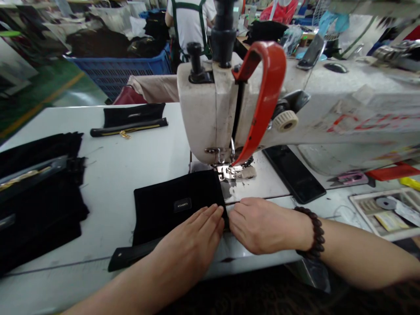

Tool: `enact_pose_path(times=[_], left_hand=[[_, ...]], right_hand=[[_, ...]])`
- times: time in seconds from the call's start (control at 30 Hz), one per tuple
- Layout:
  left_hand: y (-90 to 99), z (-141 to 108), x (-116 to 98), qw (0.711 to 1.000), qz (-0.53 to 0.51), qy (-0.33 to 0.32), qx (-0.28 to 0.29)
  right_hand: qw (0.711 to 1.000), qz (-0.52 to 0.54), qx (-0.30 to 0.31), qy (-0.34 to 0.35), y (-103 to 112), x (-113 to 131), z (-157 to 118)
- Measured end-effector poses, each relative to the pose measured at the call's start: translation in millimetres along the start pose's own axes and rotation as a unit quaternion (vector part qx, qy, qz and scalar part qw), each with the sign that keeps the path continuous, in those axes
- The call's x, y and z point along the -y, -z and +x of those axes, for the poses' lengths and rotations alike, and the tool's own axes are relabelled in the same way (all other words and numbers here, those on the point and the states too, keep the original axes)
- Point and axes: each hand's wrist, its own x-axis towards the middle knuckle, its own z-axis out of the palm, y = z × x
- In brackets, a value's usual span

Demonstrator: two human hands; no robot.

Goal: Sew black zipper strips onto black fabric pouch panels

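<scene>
A black fabric piece point(157, 205) with a small label lies on the white table, its upper right corner at the presser foot point(229, 172) of the sewing machine point(210, 109). My left hand point(197, 236) rests flat on its lower right part, fingers stretched out and side by side. Against the right edge of the piece, my right hand point(259, 225) has its fingers curled; its fingertips are hidden, so what they pinch cannot be made out. A black strip point(131, 256) runs along the lower edge of the fabric, partly under my left hand.
Stacked black pieces with zippers point(39, 197) lie at the left; another zippered piece point(131, 118) lies farther back. Right of the needle area are a black phone point(295, 175), pink snips point(352, 178) and a tray point(356, 203). Behind stand a blue crate point(121, 70) and a person point(192, 26).
</scene>
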Motion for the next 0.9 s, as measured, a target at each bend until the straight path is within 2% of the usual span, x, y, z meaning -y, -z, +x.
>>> enact_pose_path(times=[0.1,0.3,0.67,0.9], left_hand=[[-3.5,-0.7,1.8,1.000,0.005,0.005,0.006],[-3.7,3.2,13.1,1.000,0.024,0.005,-0.018],[-3.6,13.6,37.7,0.998,0.056,-0.012,0.019],[-7.4,19.1,51.5,0.998,0.059,-0.025,0.012]], right_hand=[[1.000,-0.004,0.010,-0.006,-1.5,-1.3,0.0],[0.998,-0.007,0.021,-0.051,-6.0,-5.3,1.9],[0.994,-0.013,0.006,-0.112,-19.0,-15.6,8.8],[0.990,-0.054,0.013,-0.132,-17.8,-24.1,16.3]])
